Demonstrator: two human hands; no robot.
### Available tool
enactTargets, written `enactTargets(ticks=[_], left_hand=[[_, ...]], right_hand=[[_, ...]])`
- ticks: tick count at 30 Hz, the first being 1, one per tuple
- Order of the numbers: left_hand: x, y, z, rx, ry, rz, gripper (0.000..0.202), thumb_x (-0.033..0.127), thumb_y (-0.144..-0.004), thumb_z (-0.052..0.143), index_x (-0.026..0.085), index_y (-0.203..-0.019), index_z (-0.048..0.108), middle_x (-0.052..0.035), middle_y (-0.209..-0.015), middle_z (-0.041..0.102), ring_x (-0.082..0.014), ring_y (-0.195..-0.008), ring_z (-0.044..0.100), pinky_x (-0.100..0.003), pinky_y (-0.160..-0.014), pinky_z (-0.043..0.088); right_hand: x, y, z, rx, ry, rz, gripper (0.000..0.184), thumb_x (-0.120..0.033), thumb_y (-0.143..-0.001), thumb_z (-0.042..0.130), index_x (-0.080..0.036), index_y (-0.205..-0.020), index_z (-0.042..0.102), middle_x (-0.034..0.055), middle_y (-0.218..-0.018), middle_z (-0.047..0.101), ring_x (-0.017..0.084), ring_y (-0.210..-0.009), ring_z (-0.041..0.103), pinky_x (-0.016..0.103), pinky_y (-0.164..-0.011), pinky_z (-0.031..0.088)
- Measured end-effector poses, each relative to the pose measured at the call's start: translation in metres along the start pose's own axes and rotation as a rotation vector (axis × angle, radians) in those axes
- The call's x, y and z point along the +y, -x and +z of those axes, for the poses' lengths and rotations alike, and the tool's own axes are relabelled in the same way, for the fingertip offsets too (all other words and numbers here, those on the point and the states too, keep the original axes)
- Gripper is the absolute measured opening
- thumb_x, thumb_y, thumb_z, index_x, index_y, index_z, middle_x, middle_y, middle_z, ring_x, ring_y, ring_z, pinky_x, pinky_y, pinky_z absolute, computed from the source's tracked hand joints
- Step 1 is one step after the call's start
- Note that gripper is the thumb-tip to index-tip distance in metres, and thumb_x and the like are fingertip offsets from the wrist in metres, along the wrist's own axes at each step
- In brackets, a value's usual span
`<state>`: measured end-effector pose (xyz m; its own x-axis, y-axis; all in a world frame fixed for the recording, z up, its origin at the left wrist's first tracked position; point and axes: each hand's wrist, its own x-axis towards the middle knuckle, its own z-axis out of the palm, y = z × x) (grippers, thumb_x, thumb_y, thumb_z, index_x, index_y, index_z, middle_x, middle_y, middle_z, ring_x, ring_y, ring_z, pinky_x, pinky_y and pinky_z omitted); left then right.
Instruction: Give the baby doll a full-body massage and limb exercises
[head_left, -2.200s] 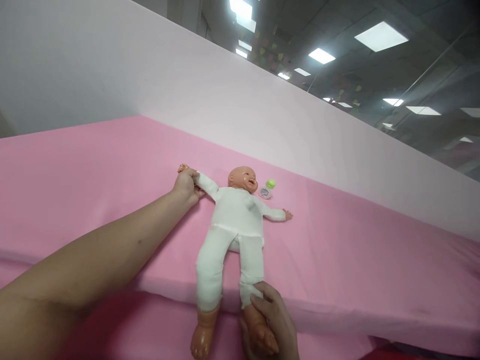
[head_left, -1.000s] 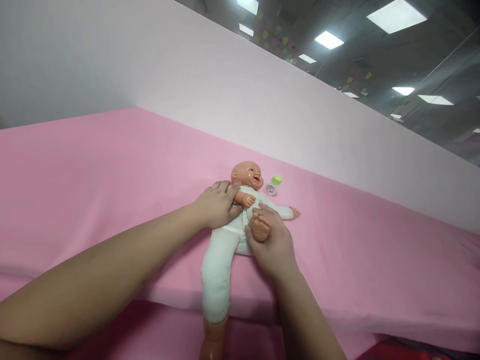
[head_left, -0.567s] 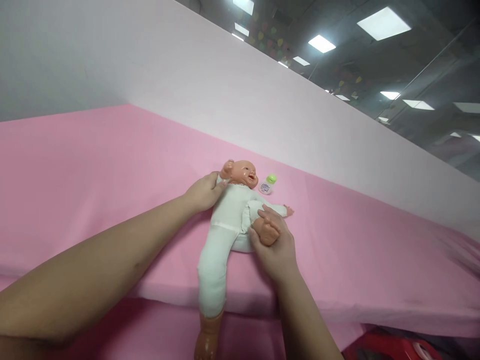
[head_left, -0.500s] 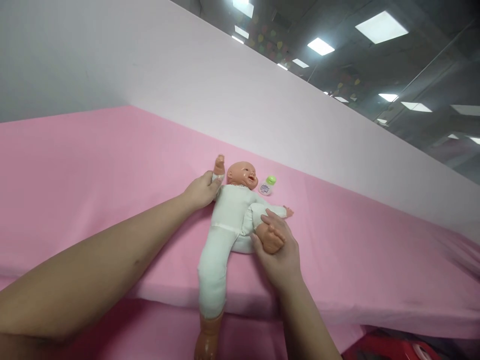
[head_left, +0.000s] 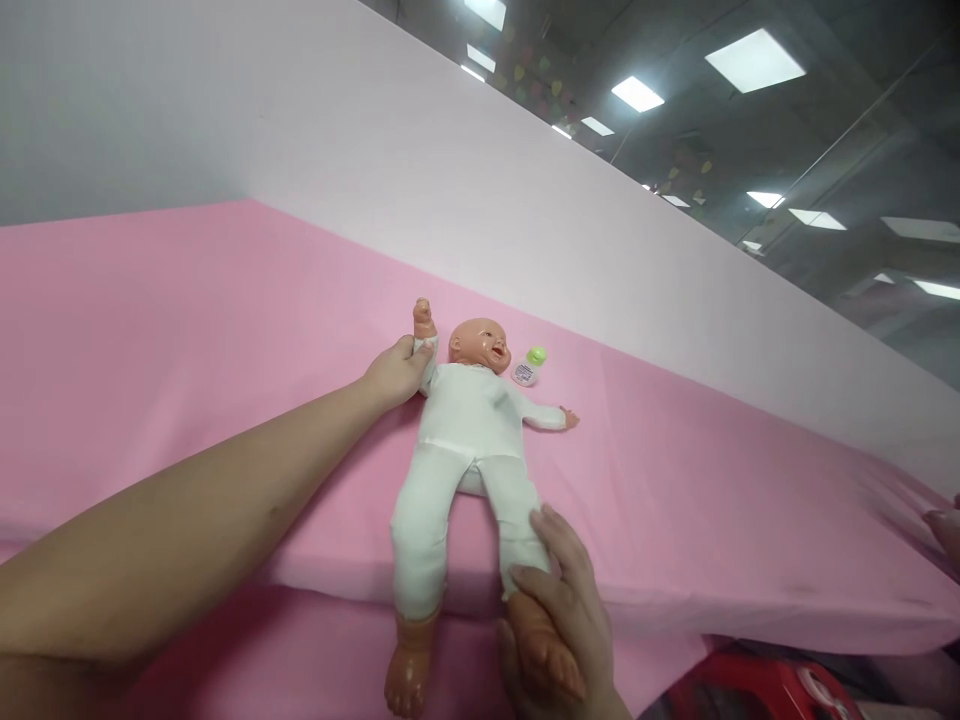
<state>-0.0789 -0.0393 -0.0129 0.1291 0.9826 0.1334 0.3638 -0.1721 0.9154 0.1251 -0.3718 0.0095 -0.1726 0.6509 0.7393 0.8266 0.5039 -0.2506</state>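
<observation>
Left hand (head_left: 394, 370) grips raised arm of plastic baby doll in white cloth suit (head_left: 469, 440), fingers closed round sleeve. Doll lies face up on pink foam mattress (head_left: 187, 330), long axis running away from viewer, head far, feet hanging over near edge. Right hand (head_left: 559, 620) wraps doll's bare foot. Small white bottle with green cap (head_left: 529, 366) just beside head. Pale pink wall panel (head_left: 525, 220) behind; ceiling light panels above.

left hand (head_left: 394, 370): arm outstretched, grip closed | right hand (head_left: 559, 610): near, grip closed
</observation>
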Motion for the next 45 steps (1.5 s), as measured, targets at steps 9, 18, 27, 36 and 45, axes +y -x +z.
enactTargets(ticks=[9,18,27,36,45], left_hand=[[0.011,0.007,-0.002,-0.036,-0.058,0.020,0.060,0.077,-0.097,0.033,0.024,-0.095,0.059,-0.0100,-0.093,0.073,-0.0295,-0.085,0.068,-0.038,-0.072,0.046],[0.032,0.033,0.003,-0.143,-0.414,0.298,0.073,0.069,-0.099,0.034,0.026,-0.157,0.043,-0.0154,-0.140,0.062,-0.0374,-0.127,0.059,-0.048,-0.102,0.046],[0.043,0.048,0.012,-0.190,-0.566,0.397,0.071,0.057,-0.102,0.035,0.029,-0.167,0.024,-0.0143,-0.156,0.046,-0.0383,-0.146,0.039,-0.055,-0.116,0.037],[0.042,0.045,0.010,-0.209,-0.531,0.367,0.072,0.058,-0.101,0.037,0.031,-0.166,0.024,-0.0121,-0.155,0.047,-0.0365,-0.144,0.042,-0.053,-0.115,0.040],[0.035,0.035,0.010,-0.210,-0.440,0.325,0.074,0.063,-0.100,0.038,0.030,-0.166,0.028,-0.0145,-0.152,0.052,-0.0384,-0.142,0.045,-0.053,-0.112,0.041]], right_hand=[[0.000,0.018,0.015,-0.069,0.027,0.023,0.046,-0.016,-0.083,0.073,-0.018,-0.127,0.063,0.0150,-0.131,0.067,0.036,-0.130,0.062,0.058,-0.098,0.063],[-0.003,-0.029,0.001,0.062,-0.008,0.045,0.042,-0.016,-0.086,0.072,-0.019,-0.126,0.060,0.0157,-0.137,0.066,0.036,-0.133,0.061,0.060,-0.105,0.059],[0.038,-0.089,0.018,-0.041,0.078,0.116,0.050,-0.029,-0.088,0.074,-0.023,-0.136,0.062,0.0111,-0.156,0.052,0.033,-0.142,0.054,0.053,-0.116,0.051],[0.067,-0.100,0.042,-0.156,0.026,0.281,0.046,-0.035,-0.087,0.075,-0.025,-0.131,0.067,0.0088,-0.152,0.057,0.032,-0.135,0.060,0.051,-0.114,0.050],[0.071,-0.096,0.049,-0.004,-0.011,0.312,0.045,-0.037,-0.086,0.079,-0.022,-0.126,0.066,0.0108,-0.138,0.066,0.030,-0.126,0.065,0.053,-0.114,0.050]])
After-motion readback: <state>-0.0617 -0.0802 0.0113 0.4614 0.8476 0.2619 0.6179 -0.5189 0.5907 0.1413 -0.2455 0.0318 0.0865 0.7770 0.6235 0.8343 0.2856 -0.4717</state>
